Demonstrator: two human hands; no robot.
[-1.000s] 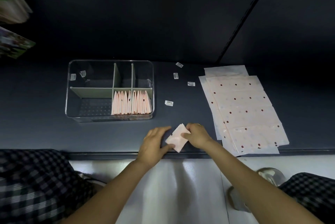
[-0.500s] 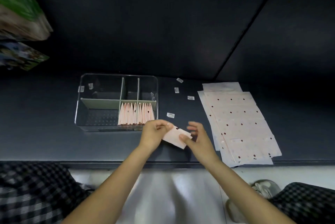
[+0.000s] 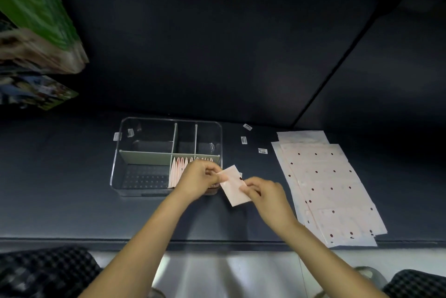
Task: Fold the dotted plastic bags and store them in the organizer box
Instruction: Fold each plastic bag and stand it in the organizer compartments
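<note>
A small folded pink dotted bag (image 3: 234,186) is lifted just off the dark table, right of the organizer box's front right corner. My left hand (image 3: 200,178) pinches its upper left corner and my right hand (image 3: 263,194) grips its right edge. The clear organizer box (image 3: 125,153) has green dividers; its front right compartment holds a row of several folded bags (image 3: 177,169) standing on edge, partly hidden by my left hand. A stack of flat dotted bags (image 3: 325,184) lies to the right.
Three small white labels (image 3: 262,151) lie on the table between box and stack. Two more stick to the box's back left wall (image 3: 130,132). Green packages (image 3: 36,20) hang at the upper left. The table's front edge (image 3: 217,241) runs below my wrists.
Both hands lifted the folded bag from near the table's front edge and carried it up toward the box. The view tilted, so box and stack sit lower in frame.
</note>
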